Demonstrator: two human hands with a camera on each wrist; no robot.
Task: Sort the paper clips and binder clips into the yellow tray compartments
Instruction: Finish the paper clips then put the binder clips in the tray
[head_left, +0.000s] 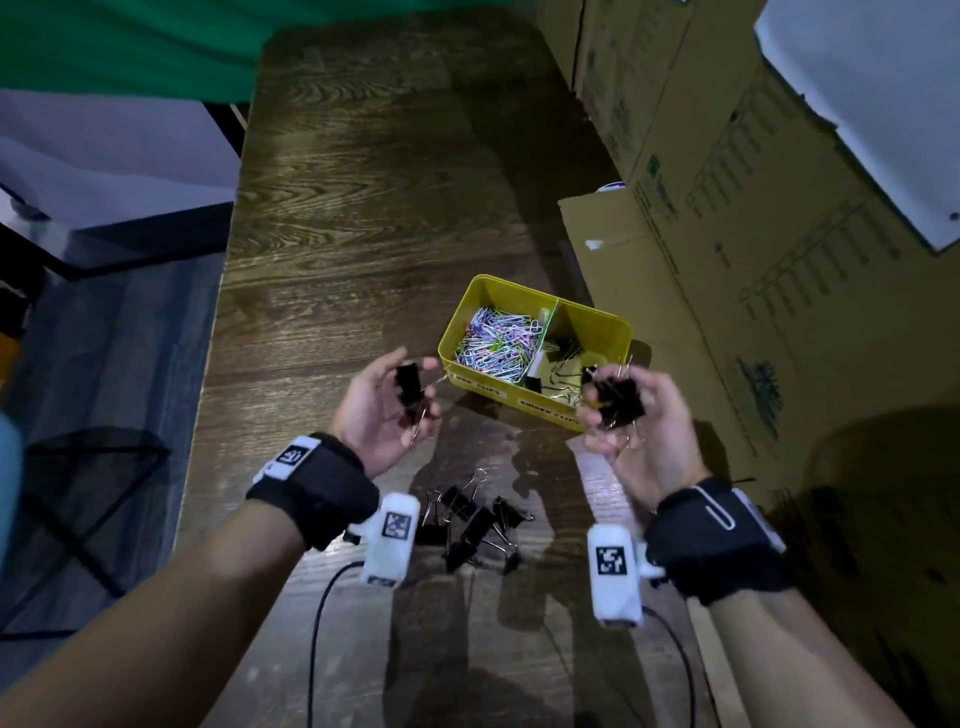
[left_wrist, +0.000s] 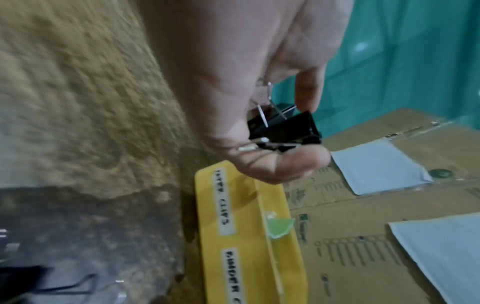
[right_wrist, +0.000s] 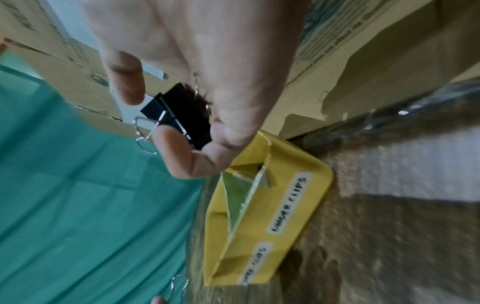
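Two forearms reach in from the bottom of the head view, each wrist wrapped in a black strap with a white tagged camera block beside it. A silver paper clip is hooked on the right strap. Between the wrists, on the dark wooden table, lies a loose pile of black binder clips.

The left hand is palm-up above the table, its fingers curled round a black binder clip — thumb and fingertips pinch it, and its wire handles poke out against the palm. The right hand, also palm-up, grips a bunch of binder clips just beside the near right corner of the yellow tray; its fingers are bent in around them.

The tray sits on the table beyond the hands, close to the cardboard boxes on the right. A green divider splits it: the left compartment holds a heap of coloured paper clips, the right one a few binder clips. White labels run along its near wall — the lettering is blurred.
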